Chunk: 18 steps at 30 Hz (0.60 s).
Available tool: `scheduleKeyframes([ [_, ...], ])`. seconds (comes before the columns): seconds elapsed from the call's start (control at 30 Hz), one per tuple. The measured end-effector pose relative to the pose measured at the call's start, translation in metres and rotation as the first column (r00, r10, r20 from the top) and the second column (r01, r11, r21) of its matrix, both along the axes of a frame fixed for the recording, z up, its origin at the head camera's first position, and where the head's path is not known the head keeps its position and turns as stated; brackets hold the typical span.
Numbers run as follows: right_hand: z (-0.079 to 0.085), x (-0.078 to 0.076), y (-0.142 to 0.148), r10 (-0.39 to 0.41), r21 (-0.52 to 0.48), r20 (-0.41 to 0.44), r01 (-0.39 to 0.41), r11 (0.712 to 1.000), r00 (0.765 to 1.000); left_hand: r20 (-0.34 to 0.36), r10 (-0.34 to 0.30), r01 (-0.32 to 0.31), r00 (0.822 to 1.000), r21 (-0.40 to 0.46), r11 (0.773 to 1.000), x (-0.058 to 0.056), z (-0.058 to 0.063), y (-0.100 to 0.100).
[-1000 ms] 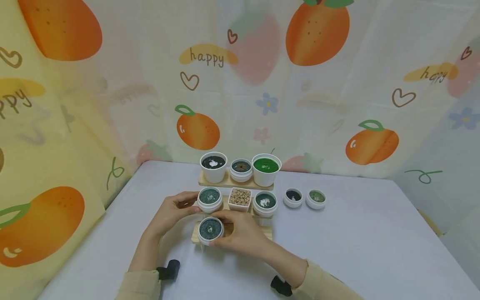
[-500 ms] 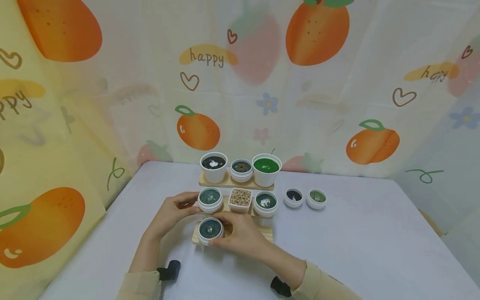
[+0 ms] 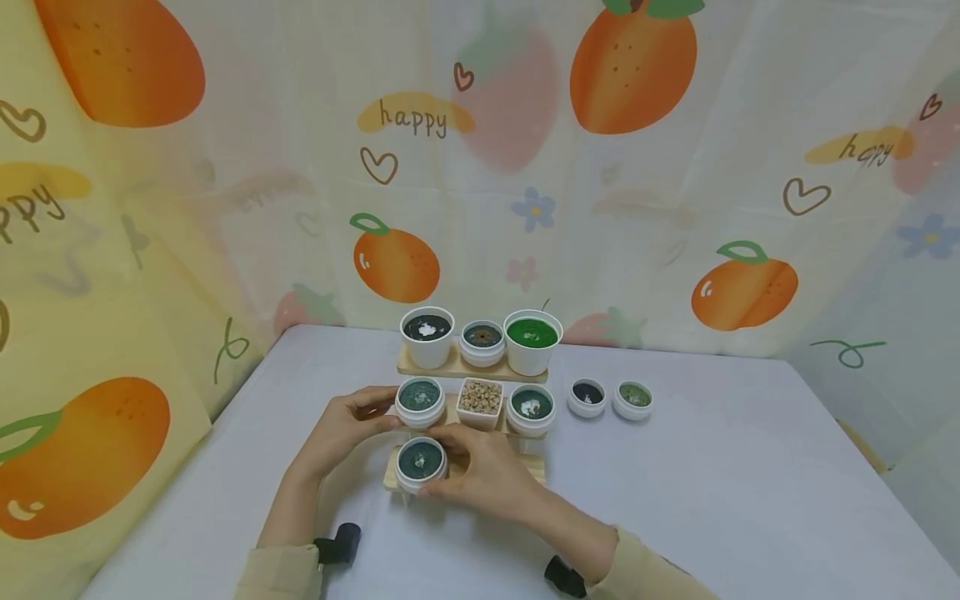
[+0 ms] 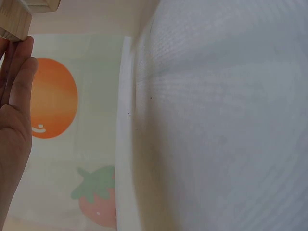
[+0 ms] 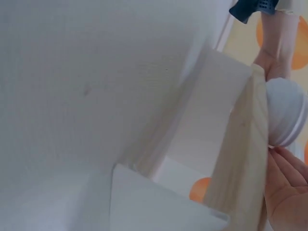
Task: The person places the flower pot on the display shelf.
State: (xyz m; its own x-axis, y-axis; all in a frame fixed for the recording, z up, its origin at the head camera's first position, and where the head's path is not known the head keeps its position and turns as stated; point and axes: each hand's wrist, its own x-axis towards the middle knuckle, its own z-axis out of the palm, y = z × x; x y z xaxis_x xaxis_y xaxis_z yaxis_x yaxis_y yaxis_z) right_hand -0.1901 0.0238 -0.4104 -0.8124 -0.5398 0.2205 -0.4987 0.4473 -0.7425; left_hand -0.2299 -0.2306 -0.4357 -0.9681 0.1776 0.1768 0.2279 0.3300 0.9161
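My right hand [image 3: 487, 467] pinches a small white round tub [image 3: 421, 464] with dark teal filling, thumb in front and fingers behind. The tub is over the left end of the lowest wooden tier [image 3: 532, 467]; in the right wrist view a white tub [image 5: 284, 111] sits at the wooden board [image 5: 245, 149] beside my fingers. My left hand [image 3: 351, 425] lies at the left end of the middle tier, beside another teal-filled tub [image 3: 420, 402]. Its fingers [image 4: 23, 79] look straight in the left wrist view, tips touching the wooden board end [image 4: 14, 19].
The middle tier also bears a square dish of tan bits [image 3: 480, 402] and a green-filled tub [image 3: 531, 408]. On the top tier [image 3: 453, 367] stand two tall cups and a low tub. Two small tubs [image 3: 587, 397] rest on the white tablecloth [image 3: 675, 492] to the right.
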Motion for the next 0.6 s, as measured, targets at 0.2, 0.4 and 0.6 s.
scheduleKeyframes([
  [0.2, 0.006, 0.006, 0.011, 0.013, -0.026, -0.017, -0.014, 1.0, 1.0, 0.0, 0.006, -0.006, 1.0, -0.013, 1.0, 0.001, 0.001, 0.001],
  [0.4, 0.019, 0.012, 0.028, 0.038, -0.148, 0.122, -0.019, 0.989, 0.992, 0.001, 0.009, -0.009, 1.0, -0.011, 1.0, 0.001, 0.002, 0.001],
  [0.6, 0.035, 0.015, 0.051, 0.041, -0.28, 0.072, -0.019, 0.96, 0.997, 0.006, 0.009, -0.009, 1.0, -0.01, 1.0, 0.0, 0.001, 0.002],
])
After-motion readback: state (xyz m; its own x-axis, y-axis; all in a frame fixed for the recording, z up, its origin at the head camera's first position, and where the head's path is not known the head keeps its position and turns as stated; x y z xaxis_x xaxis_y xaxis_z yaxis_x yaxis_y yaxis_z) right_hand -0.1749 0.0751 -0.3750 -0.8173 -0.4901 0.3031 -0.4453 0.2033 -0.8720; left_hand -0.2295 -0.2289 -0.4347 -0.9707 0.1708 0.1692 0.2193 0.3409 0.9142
